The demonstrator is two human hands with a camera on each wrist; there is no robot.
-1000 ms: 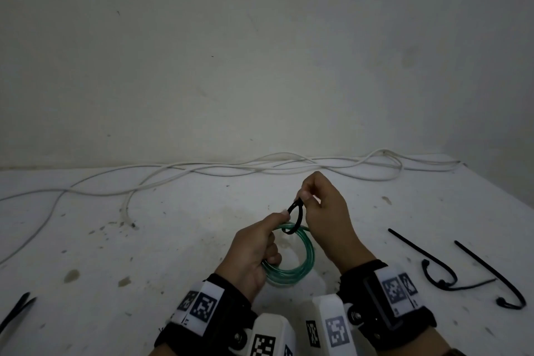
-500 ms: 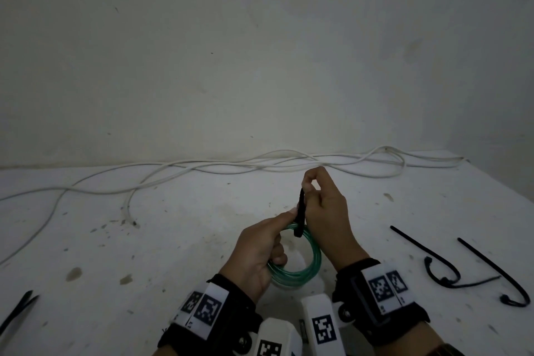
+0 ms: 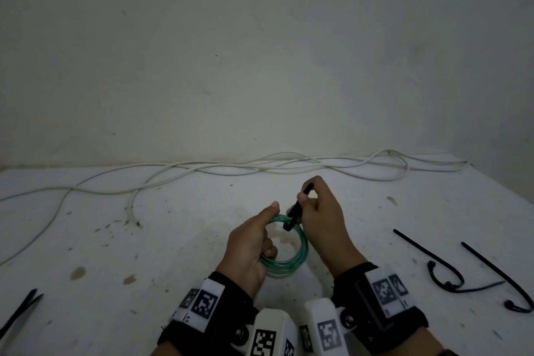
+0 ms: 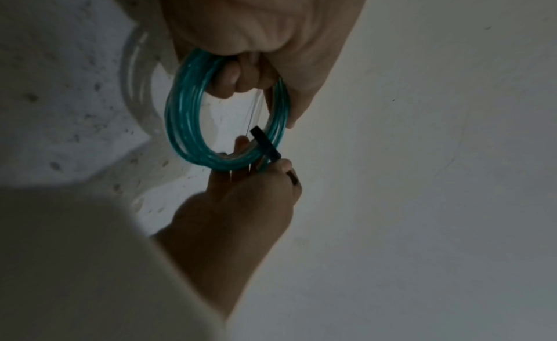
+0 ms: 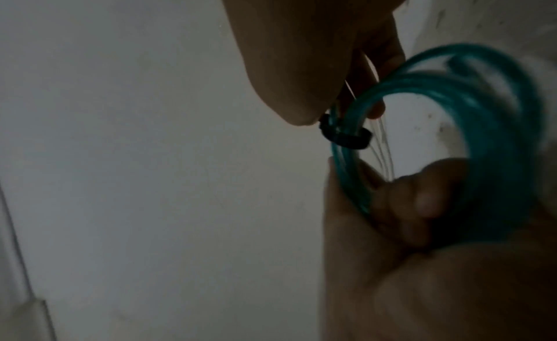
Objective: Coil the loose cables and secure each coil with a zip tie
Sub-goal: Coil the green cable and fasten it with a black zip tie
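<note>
Black strap [image 3: 18, 310] cut off at head view's left edge

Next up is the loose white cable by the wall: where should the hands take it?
Take the white cable at its free end, coming from above. That end points toward the person and lies apart from the tangled runs along the wall, so coiling can probably start there without dragging the tangle.

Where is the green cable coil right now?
In the head view the green cable coil sits low in the middle, held above the table between the left hand and the right hand, with a black zip tie round its top.
</note>
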